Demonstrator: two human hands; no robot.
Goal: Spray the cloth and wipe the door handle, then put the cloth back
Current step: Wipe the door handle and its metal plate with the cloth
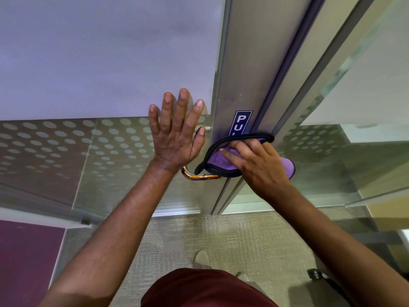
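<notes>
Both hands were up at the door. From the head view, the left hand point(174, 138) lay flat against the frosted glass door panel point(99, 63), fingers straight and spread, holding nothing — its thumb sat just beside the aluminium door frame point(241, 69). The right hand point(254, 161) had its fingers curled round the purple cloth point(223, 161), a black-edged cloth bunched against the frame where the door handle point(199, 175) met it. Only the handle's lower bend showed, a copper-toned curve coming out from under the cloth and passing below the left wrist; the rest was hidden by hand and cloth. Just above the cloth, a blue sign point(241, 122) on the frame read "PU" before the cloth cut off its lower letters. The lower part of the glass carried a pattern of pale dots. Below lay a grey-beige carpet point(221, 235), with the toe of a light shoe point(201, 258) on it — and a dark red garment point(199, 289) at the bottom edge.
</notes>
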